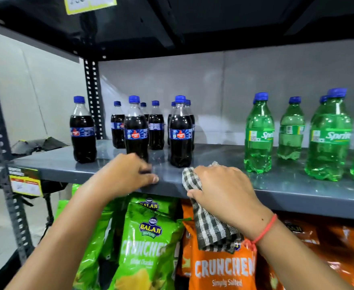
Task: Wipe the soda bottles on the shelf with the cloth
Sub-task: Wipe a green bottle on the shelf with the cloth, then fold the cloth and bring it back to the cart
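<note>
The grey metal shelf (287,186) spanned the view from 9 o'clock to 3 o'clock, with a perforated upright (92,97) at its rear left. Below its front edge, at 6 o'clock, hung green snack bags (146,243) and orange snack bags (220,268). On the shelf, green soda bottles (258,135) with blue caps stood upright at 2 to 3 o'clock, well apart from the dark cola bottles (180,132) clustered at 11 to 12 o'clock; one cola bottle (82,130) stood alone at 10 o'clock. The right hand (224,191) lay at the shelf's front edge, fingers curled closed around a checked cloth (209,222), whose free end hung down over the orange bags; a red thread band (265,231) circled that wrist. The left hand (128,174) rested on the shelf edge just before a front cola bottle (136,130), fingers loosely bent, gripping nothing; whether it touched that bottle could not be told. A yellow price tag (25,183) sat at 9 o'clock.
</note>
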